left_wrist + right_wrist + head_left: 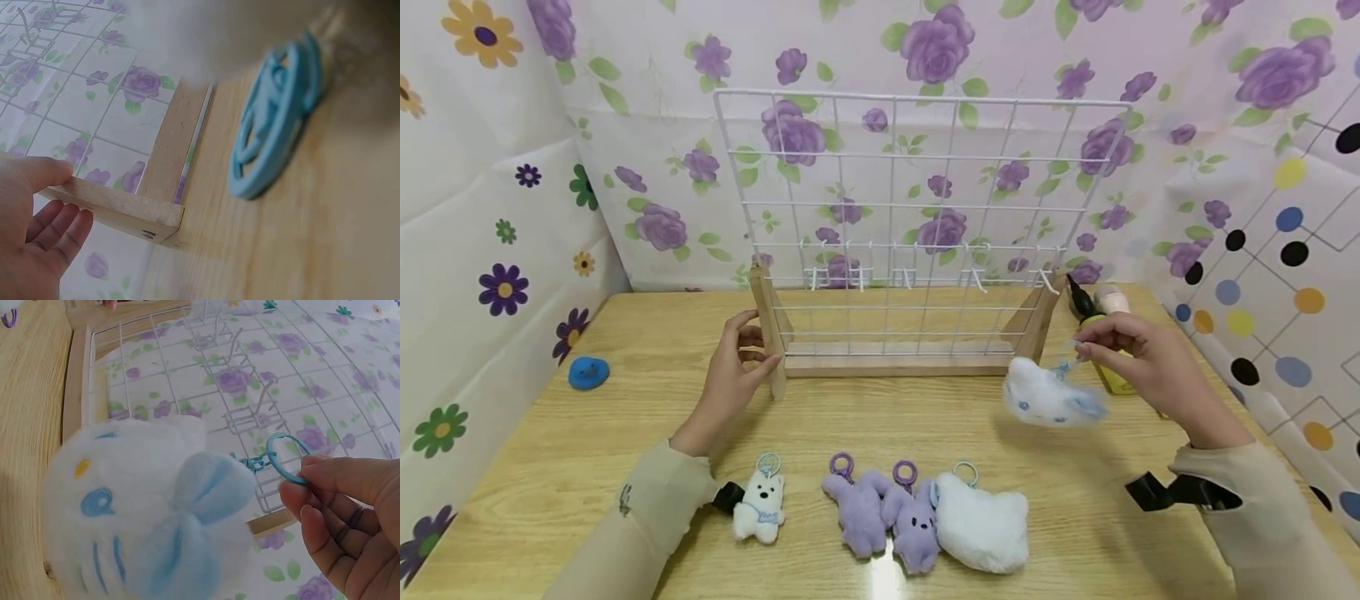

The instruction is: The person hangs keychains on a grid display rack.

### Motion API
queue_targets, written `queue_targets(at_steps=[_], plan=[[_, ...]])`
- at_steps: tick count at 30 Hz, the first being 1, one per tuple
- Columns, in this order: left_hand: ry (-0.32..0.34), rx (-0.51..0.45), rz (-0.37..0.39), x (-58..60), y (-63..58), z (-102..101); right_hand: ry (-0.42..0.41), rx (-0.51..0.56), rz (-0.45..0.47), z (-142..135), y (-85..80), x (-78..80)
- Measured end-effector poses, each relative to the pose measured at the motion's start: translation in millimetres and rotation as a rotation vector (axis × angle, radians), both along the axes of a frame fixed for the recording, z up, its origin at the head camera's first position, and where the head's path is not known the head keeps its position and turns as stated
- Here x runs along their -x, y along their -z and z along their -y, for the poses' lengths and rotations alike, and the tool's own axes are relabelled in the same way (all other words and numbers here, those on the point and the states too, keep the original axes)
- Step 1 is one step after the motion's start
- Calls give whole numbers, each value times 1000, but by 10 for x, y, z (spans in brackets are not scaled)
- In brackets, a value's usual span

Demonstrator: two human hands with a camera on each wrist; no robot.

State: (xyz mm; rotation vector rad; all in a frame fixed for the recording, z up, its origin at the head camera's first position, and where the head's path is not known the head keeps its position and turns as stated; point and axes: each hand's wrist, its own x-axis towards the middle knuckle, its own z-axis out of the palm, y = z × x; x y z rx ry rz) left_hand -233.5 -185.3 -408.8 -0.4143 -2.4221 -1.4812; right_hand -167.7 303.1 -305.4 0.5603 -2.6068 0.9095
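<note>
My right hand (1138,367) pinches the blue key ring (289,457) of a white plush cat keychain (125,506), which has a blue bow and hangs in the air. In the head view this plush (1045,396) is in front of the right end of a white wire grid rack (891,204). My left hand (733,362) grips the left wooden upright (767,321) of the rack's stand, thumb on one side and fingers on the other. Several white hooks (904,277) hang in a row on the grid, with nothing on them.
Near the front edge lie a white bear keychain (760,507), two purple plush keychains (863,512) and a white plush (983,525). A blue toy (588,372) sits at the far left. Behind my right hand are a black-nozzled bottle (1081,298) and a pale round object (1111,298).
</note>
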Motion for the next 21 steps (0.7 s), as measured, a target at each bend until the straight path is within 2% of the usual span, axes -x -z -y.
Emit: queue_targets(at_steps=[14, 21], plan=[[-3, 1, -25, -23, 11, -11, 61, 85, 65, 127, -196, 148], [-8, 3, -24, -18, 6, -25, 115, 106, 18, 160, -211, 242]])
